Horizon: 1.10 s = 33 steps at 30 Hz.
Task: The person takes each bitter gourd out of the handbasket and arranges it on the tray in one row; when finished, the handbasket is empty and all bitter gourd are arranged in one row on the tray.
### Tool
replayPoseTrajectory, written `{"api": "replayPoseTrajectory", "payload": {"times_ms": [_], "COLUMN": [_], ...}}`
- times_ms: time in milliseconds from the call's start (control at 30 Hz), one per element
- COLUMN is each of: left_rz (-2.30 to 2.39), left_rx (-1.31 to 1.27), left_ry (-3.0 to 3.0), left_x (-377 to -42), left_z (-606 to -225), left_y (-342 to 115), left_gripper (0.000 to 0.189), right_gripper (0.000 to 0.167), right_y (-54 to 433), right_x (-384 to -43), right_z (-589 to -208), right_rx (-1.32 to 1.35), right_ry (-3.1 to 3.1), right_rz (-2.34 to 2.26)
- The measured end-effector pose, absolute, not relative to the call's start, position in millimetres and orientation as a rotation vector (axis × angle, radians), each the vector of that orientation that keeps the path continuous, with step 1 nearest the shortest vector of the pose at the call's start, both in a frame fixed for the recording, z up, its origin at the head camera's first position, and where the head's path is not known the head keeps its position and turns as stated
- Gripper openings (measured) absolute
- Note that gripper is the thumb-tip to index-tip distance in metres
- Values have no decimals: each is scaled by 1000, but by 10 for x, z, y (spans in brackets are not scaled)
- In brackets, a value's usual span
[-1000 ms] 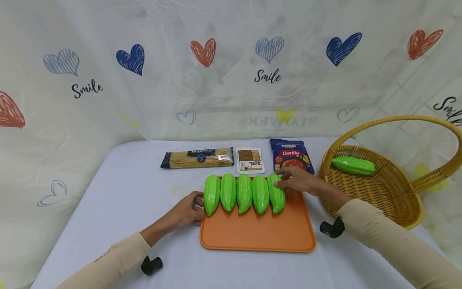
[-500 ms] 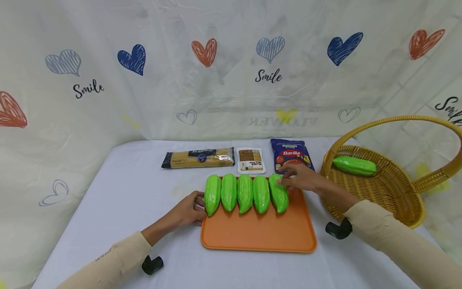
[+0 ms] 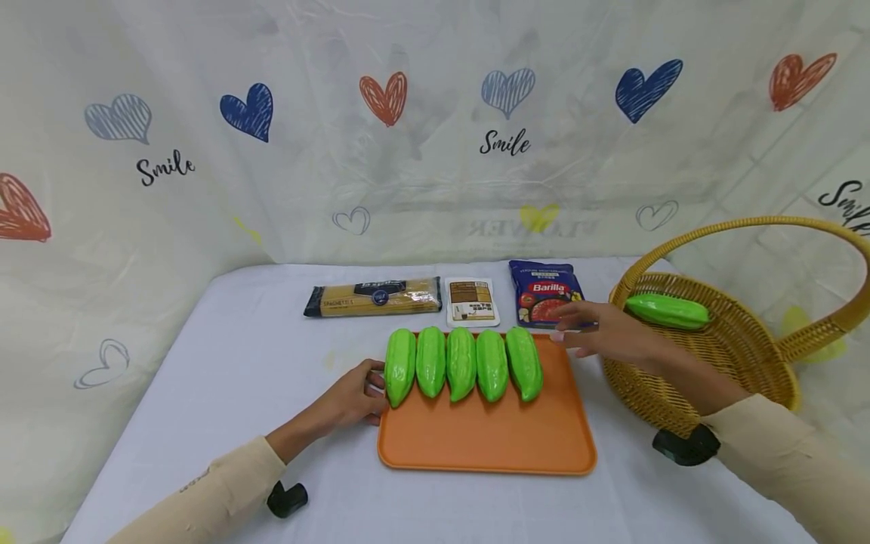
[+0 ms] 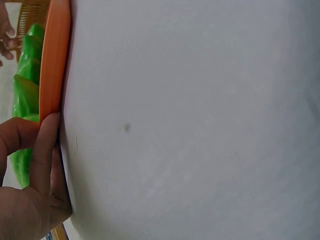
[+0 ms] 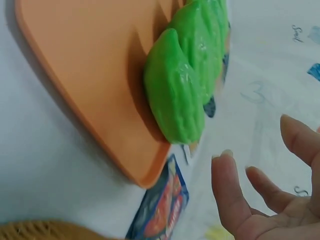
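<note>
On the orange tray (image 3: 485, 442), several glossy green bitter gourds stand side by side in a row along its far edge. At the tray's left edge my left hand (image 3: 350, 397) grips the rim beside the leftmost gourd (image 3: 399, 368), and the left wrist view shows its fingers at the rim (image 4: 54, 65). My right hand (image 3: 608, 332) is in the air off the tray's far right corner, fingers spread and holding nothing. The rightmost gourd (image 3: 524, 363) lies just left of it. Another bitter gourd (image 3: 667, 311) rests inside the wicker basket (image 3: 744, 340).
Behind the tray lie a spaghetti pack (image 3: 377, 297), a white-edged packet (image 3: 472, 302) and a blue Barilla pouch (image 3: 544, 283). The basket's tall arched handle (image 3: 748, 222) rises at the right, close to my right forearm. White cloth (image 3: 258, 363) covers the table.
My right hand has let go of the rightmost bitter gourd and moved right, toward the basket. That gourd has shifted slightly right. My left hand has stayed at the tray's edge.
</note>
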<state>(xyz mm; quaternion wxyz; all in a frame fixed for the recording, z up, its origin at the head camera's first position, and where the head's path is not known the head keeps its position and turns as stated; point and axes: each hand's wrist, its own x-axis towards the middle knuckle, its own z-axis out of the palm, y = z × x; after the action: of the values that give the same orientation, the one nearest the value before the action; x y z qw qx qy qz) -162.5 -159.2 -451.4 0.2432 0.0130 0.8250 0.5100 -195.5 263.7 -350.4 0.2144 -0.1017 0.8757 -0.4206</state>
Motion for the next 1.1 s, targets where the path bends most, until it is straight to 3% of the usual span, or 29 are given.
{"api": "replayPoseTrajectory", "payload": {"times_ms": [533,800,1100], "left_rz": [1413,1415,1384], "left_rx": [38,38,36], "left_ry": [2264,2267,2264], "left_x": [-1613,-1614,-1608], "left_z": [-4505,-4493,-4503], "left_y": [-1602,-1598,-1584], "left_gripper": [70,70,70], "right_gripper": [58,70,80], "right_y": [3364,3704,3995], "right_x": [-1636,-1868,-2114], "right_z": [-3187,-3202,-3276], "right_rx": [-184,8,49], "right_ry": [2567,2565,2561], "right_rz": [-1102,-1145,-1017]}}
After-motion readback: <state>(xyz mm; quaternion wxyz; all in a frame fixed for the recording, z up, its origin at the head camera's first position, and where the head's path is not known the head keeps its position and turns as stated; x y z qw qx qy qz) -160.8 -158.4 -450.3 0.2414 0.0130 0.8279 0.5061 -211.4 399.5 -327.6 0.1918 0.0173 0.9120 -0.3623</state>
